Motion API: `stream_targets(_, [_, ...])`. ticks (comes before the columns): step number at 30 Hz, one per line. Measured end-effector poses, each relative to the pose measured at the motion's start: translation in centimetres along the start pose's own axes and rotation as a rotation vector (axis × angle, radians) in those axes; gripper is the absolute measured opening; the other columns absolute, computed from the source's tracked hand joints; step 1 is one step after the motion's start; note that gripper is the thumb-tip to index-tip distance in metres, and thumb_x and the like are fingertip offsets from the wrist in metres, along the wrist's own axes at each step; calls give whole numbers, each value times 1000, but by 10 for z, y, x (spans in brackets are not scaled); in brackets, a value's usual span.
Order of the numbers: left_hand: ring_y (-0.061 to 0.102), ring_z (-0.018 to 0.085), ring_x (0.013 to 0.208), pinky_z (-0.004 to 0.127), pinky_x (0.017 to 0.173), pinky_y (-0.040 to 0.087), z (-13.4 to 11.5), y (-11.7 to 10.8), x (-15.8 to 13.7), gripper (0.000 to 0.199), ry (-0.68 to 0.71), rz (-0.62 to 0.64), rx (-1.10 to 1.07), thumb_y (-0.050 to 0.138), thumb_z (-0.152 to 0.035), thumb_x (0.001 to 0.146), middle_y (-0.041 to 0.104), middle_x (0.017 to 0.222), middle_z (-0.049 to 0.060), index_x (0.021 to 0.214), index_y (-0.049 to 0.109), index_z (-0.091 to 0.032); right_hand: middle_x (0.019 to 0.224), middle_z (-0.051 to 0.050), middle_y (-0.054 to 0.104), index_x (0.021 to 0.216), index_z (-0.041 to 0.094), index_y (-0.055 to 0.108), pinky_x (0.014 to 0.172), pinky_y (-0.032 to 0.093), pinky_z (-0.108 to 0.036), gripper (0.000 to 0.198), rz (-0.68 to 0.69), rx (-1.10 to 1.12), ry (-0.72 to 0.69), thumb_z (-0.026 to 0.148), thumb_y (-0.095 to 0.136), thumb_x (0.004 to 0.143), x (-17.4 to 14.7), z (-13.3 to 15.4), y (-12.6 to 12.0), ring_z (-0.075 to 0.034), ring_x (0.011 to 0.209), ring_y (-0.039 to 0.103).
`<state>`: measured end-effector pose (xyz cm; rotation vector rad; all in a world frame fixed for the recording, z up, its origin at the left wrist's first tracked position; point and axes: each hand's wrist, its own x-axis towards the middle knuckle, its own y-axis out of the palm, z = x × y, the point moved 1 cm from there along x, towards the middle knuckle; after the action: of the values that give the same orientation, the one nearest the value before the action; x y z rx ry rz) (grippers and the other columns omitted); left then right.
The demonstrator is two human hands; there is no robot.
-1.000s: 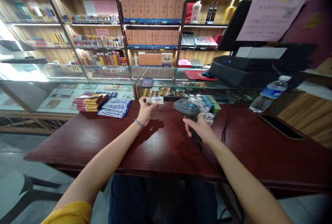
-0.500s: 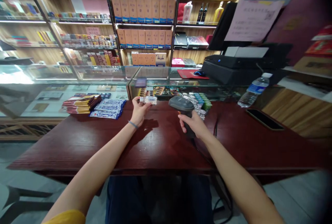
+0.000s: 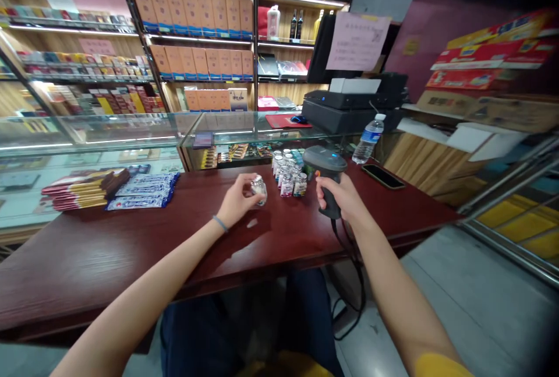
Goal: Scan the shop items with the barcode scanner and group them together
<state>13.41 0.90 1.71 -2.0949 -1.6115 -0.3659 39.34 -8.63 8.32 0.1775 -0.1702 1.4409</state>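
Note:
My left hand [image 3: 239, 198] is closed around a small clear bottle [image 3: 258, 189] with a silvery cap, held a little above the dark red table [image 3: 209, 249]. In my right hand [image 3: 343, 197] is a dark grey handheld barcode scanner [image 3: 325, 161], gripped by its handle, with a blue light showing on top. Its cable hangs down over the table's front edge. Between the hands stands a cluster of similar small bottles [image 3: 287, 176] with silvery caps, some at the back greenish. The scanner head hides part of the table behind it.
Blue-and-white packets [image 3: 144, 190] and red-and-gold packets [image 3: 81, 189] lie at the left. A water bottle [image 3: 369, 139] and a phone [image 3: 383, 176] are at the right. Behind stand a glass display case [image 3: 227, 126], a black cash drawer [image 3: 332, 112] and stocked shelves.
The view has swung right. My left hand has turned the small bottle from lying sideways to more upright, nearer the cluster. The scanner has moved right, away from the bottles, uncovering them.

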Motion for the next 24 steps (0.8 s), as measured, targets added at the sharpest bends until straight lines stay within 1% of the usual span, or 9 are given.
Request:
stream_targets(3, [65, 18, 87, 31, 77, 53, -1, 32, -6, 49, 27, 102, 157, 82, -31, 69, 67, 103, 3, 111, 57, -24, 54, 7, 58, 95, 20, 56, 36, 39, -22, 23, -43, 3, 14, 34, 69, 82, -10, 1, -16, -10, 36, 50])
stream_targets(5, [63, 19, 88, 33, 80, 52, 0, 51, -7, 48, 73, 132, 271, 82, -33, 70, 64, 102, 3, 110, 56, -23, 54, 7, 58, 95, 21, 56, 35, 39, -22, 23, -64, 9, 11, 33, 69, 81, -14, 0, -22, -11, 36, 50])
stream_targets(8, [59, 21, 95, 36, 87, 50, 1, 74, -3, 47, 155, 111, 404, 82, -34, 72, 58, 104, 4, 107, 53, -22, 54, 7, 57, 95, 21, 56, 35, 38, -22, 22, -83, 10, 12, 33, 69, 81, -18, -1, -28, -11, 36, 50])
stream_targets(12, [56, 21, 97, 37, 88, 50, 1, 94, 3, 47, 189, 76, 468, 82, -31, 72, 50, 106, 5, 105, 50, -20, 54, 7, 57, 95, 21, 56, 36, 40, -22, 22, -91, 0, -1, 33, 68, 82, -21, 1, -32, -11, 37, 49])
stream_targets(14, [55, 22, 98, 38, 90, 50, 2, 100, 2, 49, 206, 79, 454, 82, -30, 72, 50, 106, 5, 108, 50, -20, 54, 7, 56, 95, 21, 56, 36, 40, -22, 22, -94, 1, -3, 34, 68, 82, -22, 1, -34, -11, 37, 49])
stream_targets(16, [55, 21, 99, 39, 92, 50, 5, 102, -2, 55, 210, 96, 405, 83, -28, 71, 50, 108, 5, 114, 50, -20, 54, 7, 56, 94, 21, 55, 36, 40, -22, 22, -98, 1, 1, 35, 68, 81, -23, 1, -36, -11, 37, 48])
stream_targets(19, [57, 19, 96, 36, 89, 52, 9, 100, -9, 61, 155, 144, 304, 78, -19, 73, 51, 111, 5, 126, 48, -23, 54, 7, 57, 95, 21, 55, 36, 39, -22, 23, -100, 2, 9, 35, 68, 81, -23, -1, -39, -11, 37, 49])
stream_targets(22, [58, 18, 93, 34, 87, 52, 11, 97, -9, 58, 96, 161, 252, 69, -10, 76, 54, 108, 5, 129, 49, -24, 54, 7, 57, 95, 21, 56, 36, 38, -22, 22, -103, -1, 3, 34, 67, 81, -24, -2, -40, -11, 36, 49])
stream_targets(24, [59, 19, 94, 35, 88, 51, 10, 97, -7, 56, 87, 148, 246, 67, -8, 76, 56, 106, 5, 127, 52, -24, 53, 7, 56, 95, 22, 56, 37, 38, -22, 21, -105, -2, -3, 34, 67, 81, -25, -2, -40, -11, 36, 49])
